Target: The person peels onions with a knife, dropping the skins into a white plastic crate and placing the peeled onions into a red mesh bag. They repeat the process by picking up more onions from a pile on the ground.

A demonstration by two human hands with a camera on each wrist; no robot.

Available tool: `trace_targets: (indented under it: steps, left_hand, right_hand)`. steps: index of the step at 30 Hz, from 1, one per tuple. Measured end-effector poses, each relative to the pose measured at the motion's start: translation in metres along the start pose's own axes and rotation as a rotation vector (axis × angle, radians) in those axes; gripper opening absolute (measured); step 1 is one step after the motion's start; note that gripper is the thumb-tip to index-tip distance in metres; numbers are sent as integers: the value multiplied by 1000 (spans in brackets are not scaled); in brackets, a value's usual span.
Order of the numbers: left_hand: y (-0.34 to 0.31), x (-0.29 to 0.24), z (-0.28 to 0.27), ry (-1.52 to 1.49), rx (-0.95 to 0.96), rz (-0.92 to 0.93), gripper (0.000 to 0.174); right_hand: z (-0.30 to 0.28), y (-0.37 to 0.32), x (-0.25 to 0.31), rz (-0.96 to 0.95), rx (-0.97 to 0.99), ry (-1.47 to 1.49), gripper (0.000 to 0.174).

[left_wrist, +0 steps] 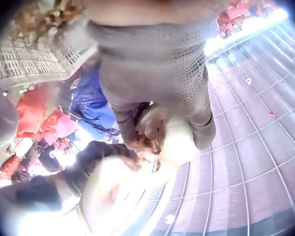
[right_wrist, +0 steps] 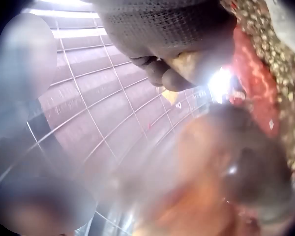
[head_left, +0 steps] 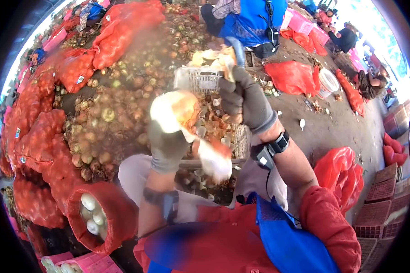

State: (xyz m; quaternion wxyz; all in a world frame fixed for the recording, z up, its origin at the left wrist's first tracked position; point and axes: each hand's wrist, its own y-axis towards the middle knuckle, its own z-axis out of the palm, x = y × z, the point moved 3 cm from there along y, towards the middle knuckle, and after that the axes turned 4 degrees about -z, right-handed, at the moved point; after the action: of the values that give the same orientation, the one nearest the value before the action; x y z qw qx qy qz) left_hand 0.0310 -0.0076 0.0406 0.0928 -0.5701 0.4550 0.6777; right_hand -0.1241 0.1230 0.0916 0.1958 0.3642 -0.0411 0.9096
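Observation:
My left hand (head_left: 168, 145), in a grey knitted glove, holds a partly peeled onion (head_left: 163, 113). One side of the onion is bare white, and papery orange-brown skin hangs from the other. Raised to its right, my gloved right hand (head_left: 250, 98) grips a knife by its tan handle (head_left: 236, 119). The blade (head_left: 237, 51) points up and away, blurred, with pale skin beside it. Below the hands a blurred white and orange piece (head_left: 215, 161) overlaps the crate's near edge. The left wrist view shows the glove's fingers (left_wrist: 201, 128) curled round the onion.
A pale plastic crate (head_left: 242, 142) with loose onion skins stands between the knees. Unpeeled onions (head_left: 107, 113) lie heaped ahead and left, beside full red mesh sacks (head_left: 41, 136). A red sack (head_left: 107, 214) holding white onions stands near left. A white bucket (head_left: 328, 83) stands right.

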Motion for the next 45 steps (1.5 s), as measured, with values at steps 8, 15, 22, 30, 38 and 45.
trace_targets:
  steps: [8, 15, 22, 30, 38, 45]
  left_hand:
    - [-5, 8, -26, -53, 74, 484, 86]
    - [-2, 26, 2, -241, 70, -70, 88]
    - [-1, 24, 4, 165, 148, 221, 83]
    - [-10, 25, 7, -743, 168, -276, 77]
    - [5, 26, 2, -185, 243, -250, 85]
    - [-12, 17, 13, -1065, 251, -392, 65]
  right_hand:
    - [-53, -9, -11, -156, -283, -966, 56]
    - [5, -16, -17, -104, 71, -1287, 53]
    - [-3, -21, -28, -463, 166, -1455, 42]
    - [4, -19, -7, -488, -36, -1524, 22]
    - [20, -22, 10, -194, -9, -910, 12]
    - [19, -34, 27, -273, 32, -777, 15]
